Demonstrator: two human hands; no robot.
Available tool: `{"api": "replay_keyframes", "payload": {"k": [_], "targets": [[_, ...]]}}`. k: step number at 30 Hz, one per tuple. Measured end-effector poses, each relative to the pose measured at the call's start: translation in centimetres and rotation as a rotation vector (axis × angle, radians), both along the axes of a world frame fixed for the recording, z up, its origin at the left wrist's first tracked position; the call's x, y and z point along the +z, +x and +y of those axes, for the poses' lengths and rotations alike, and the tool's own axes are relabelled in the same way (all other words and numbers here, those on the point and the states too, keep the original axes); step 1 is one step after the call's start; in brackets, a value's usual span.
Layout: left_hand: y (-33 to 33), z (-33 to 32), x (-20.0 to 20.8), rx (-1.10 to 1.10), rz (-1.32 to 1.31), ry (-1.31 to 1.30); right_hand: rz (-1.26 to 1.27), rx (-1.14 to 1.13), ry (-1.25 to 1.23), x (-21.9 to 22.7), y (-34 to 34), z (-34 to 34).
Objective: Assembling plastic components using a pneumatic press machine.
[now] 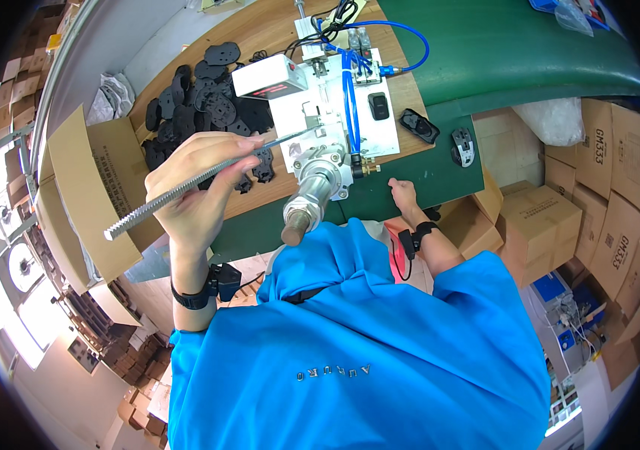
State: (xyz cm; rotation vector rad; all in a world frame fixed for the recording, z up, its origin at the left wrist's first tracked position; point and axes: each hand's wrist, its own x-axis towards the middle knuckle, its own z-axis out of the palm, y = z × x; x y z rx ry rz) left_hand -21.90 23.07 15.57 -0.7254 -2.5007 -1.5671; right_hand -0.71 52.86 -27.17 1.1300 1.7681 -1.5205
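My left hand [196, 184] is closed around a long ridged metal rod [177, 196], pinching it between thumb and fingers. Its thick end points down and left, while its thin tip reaches over the white plate of a fixture [290, 124]. Close to that tip is a small metal block in the fixture. A metal air cylinder [316, 187] juts from the fixture toward me. At the front edge of the green table, my right hand [404, 196] has its fingers curled in. Whether anything is inside them is hidden.
Several black flat parts [215, 109] are heaped left of the fixture, beside an open cardboard box [83, 172]. Blue air tubes [351, 105] run across the plate. Right of it lie black shells [419, 126] and a computer mouse [462, 146]. Cardboard boxes [541, 225] stand at the right.
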Motion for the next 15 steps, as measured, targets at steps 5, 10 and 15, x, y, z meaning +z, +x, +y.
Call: {"api": "replay_keyframes", "payload": {"k": [5, 10, 15], "targets": [[0.2, 0.0, 0.5, 0.015, 0.041, -0.011, 0.021, -0.01, 0.025, 0.0, 0.0, -0.1], [0.2, -0.6, 0.2, -0.049, -0.01, -0.047, 0.012, 0.024, 0.046, -0.4, 0.2, 0.0], [0.3, 0.1, -0.4, -0.06, -0.055, -0.07, 0.009, 0.033, 0.027, -0.5, 0.2, 0.2]]}}
